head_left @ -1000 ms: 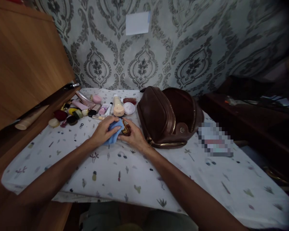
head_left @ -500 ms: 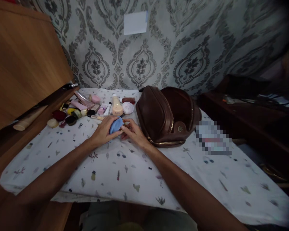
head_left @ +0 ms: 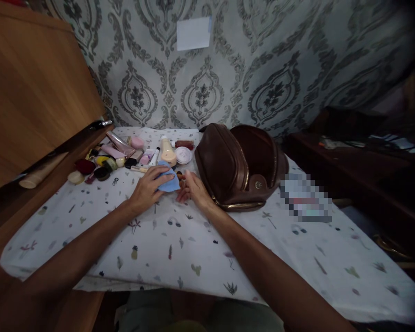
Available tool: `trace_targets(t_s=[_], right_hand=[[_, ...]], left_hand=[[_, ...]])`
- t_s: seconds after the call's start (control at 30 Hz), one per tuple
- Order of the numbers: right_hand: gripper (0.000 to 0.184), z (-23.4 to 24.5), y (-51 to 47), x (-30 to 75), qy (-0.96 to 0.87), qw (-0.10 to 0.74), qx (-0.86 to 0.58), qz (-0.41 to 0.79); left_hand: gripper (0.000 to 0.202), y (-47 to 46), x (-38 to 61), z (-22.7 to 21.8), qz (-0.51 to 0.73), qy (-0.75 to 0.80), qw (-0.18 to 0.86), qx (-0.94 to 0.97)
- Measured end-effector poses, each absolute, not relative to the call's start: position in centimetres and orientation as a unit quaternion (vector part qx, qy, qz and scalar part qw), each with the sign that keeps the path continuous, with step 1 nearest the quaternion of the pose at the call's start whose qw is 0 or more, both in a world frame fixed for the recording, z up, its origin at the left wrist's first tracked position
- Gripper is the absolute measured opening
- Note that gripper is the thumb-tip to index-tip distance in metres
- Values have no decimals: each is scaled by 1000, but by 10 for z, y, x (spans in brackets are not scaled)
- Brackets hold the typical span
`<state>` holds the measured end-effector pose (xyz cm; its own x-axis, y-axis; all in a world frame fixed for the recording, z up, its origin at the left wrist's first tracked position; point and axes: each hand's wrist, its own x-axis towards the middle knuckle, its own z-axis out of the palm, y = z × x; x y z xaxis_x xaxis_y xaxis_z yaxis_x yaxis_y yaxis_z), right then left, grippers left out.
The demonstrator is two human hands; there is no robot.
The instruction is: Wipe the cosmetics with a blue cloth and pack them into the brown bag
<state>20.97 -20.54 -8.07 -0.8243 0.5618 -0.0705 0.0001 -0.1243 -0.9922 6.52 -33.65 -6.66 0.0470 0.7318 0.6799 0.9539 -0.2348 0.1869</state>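
Blue cloth (head_left: 169, 180) has changed shape: bunched into a rounded wad half a second ago, now opened into a flatter, pointed fold. Right hand (head_left: 196, 192) has loosened, its fingers more spread than before; brown bag unmoved.

Left hand (head_left: 145, 190) holds the cloth, thumb below, fingers curled over the top; grip narrow, fabric soft and matt, creased where pressed. Right hand just beside the cloth's right edge, thumb raised, fingers fanned. A small amber-and-gold object (head_left: 180, 175) shows between the two hands, mostly hidden by cloth and fingers; cannot tell whether the right hand grips it or which hand bears its weight.

Both hands above a white tablecloth (head_left: 173, 272), thin fabric printed with small pineapples, palms and cacti, edge lightly rumpled.

Beyond the hands: peach-toned squeeze tube (head_left: 167, 151), tapered, broad cap toward the wearer; round, flat whitish container (head_left: 183, 155) beside it; reddish, glossy bottle (head_left: 184, 145) lying behind. Further left, a loose cluster of cosmetics (head_left: 119, 154), pink, yellow and black, cylinders and discs close together.

Right of the hands, the bag (head_left: 221, 161): smooth brown leather-like skin, bulging sides, brass-coloured zip teeth, mouth gaping. Wall behind: grey damask pattern, a white rectangular sheet (head_left: 193, 33) on it.
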Motion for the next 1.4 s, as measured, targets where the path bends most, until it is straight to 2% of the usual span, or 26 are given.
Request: trace_targets(t_s=[0.23,0.3,0.4,0.67,0.8,1.0,1.13,1.4], right_hand=[[54,-78,-206,210,-662,186,-221,692],[54,-79,-205,209,-656,183,-225,697],[53,-80,-205,207,-648,186,-236,700],[41,-79,-209,208,-651,214,-224,692],[38,-80,-212,211,-664,225,-200,684],[54,-82,-212,215,-702,231,-127,662],[55,-84,-211,215,-719,233,-100,647],[51,-80,-215,216,-633,240,-124,726]], left_hand=[[34,-337,62,-62,-343,-533,129,-763],[30,-337,63,-60,-361,-527,118,-760],[19,-337,66,-56,-396,-537,80,-741],[23,-335,68,-57,-490,-609,15,-623],[28,-333,60,-61,-508,-655,-19,-559],[47,-332,48,-67,-483,-705,-140,-500],[51,-330,49,-67,-490,-683,-154,-519],[64,-331,54,-62,-515,-680,-202,-481]])
